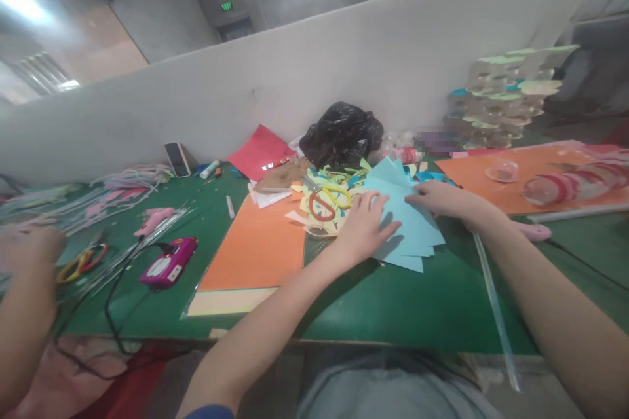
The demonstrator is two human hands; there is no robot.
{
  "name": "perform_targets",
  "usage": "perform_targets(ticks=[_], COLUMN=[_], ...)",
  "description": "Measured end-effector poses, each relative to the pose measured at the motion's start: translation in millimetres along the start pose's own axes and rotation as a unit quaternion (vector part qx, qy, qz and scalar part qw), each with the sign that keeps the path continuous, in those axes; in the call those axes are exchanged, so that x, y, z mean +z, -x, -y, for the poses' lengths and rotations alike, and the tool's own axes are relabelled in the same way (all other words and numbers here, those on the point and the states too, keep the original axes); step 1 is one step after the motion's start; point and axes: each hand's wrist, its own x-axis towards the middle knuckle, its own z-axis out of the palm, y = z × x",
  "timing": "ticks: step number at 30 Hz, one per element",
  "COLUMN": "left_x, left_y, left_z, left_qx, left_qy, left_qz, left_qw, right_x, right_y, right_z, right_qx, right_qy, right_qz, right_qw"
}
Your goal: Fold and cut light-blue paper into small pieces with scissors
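Observation:
Light blue paper sheets [405, 229] lie fanned in a loose stack on the green table, before me. My left hand [362, 226] rests at their left edge, fingers spread, the tips on the paper. From the right, my right hand [439, 200] reaches over the sheets' other edge with its fingertips on the paper; its fingers look apart and its thumb is partly hidden. A clear stick [494, 308] runs from below my right wrist past the table's front edge. Close to my left hand, scissors [327, 203] with yellow and orange handles lie on paper scraps [319, 226].
Orange card [260, 249] lies left, a black plastic bag [341, 134] behind. At right are a red-and-white striped bottle [580, 180] and a pink glue gun [533, 230] with a cord. Another person's hand [32, 249] is far left, near a magenta box [170, 263].

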Motion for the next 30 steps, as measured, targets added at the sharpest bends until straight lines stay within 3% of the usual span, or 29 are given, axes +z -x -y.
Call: perform_targets(ticks=[3, 8, 11, 14, 17, 19, 21, 25, 30], left_x=[2.8, -0.2, -7.3, -18.6, -33.1, -43.3, -53.3, -71.9, -87.0], left_y=[2.1, -0.7, -3.6, -7.9, -13.9, -17.7, -19.9, -17.3, -11.6], left_z=[-2.8, -1.3, -0.7, -0.3, 3.6, 8.3, 12.7, 15.7, 14.9], left_qx=[0.027, -0.014, -0.042, -0.060, -0.113, -0.132, -0.114, -0.091, -0.095], left_qy=[-0.009, 0.012, 0.044, 0.085, 0.170, 0.224, 0.242, 0.169, 0.105], left_qz=[0.025, -0.007, -0.059, -0.147, -0.234, -0.251, -0.209, -0.016, 0.161], left_qw=[0.999, 1.000, 0.996, 0.984, 0.951, 0.933, 0.941, 0.981, 0.977], right_x=[0.4, -6.7, -13.2, -19.7, -23.9, -24.6, -23.6, -21.7, -25.1], right_y=[-1.8, 1.2, 6.9, 16.7, 28.3, 34.3, 37.6, 36.7, 33.9], right_z=[-2.6, -3.9, -1.6, 5.3, 16.8, 24.1, 28.7, 28.3, 24.7], right_qx=[0.009, 0.005, -0.021, -0.072, -0.075, -0.075, -0.086, -0.094, -0.134], right_qy=[-0.001, 0.003, 0.004, -0.048, -0.113, -0.143, -0.167, -0.198, -0.080], right_qz=[-0.048, -0.095, -0.123, -0.131, -0.101, -0.073, -0.045, -0.019, 0.033], right_qw=[0.999, 0.995, 0.992, 0.988, 0.986, 0.984, 0.981, 0.976, 0.987])
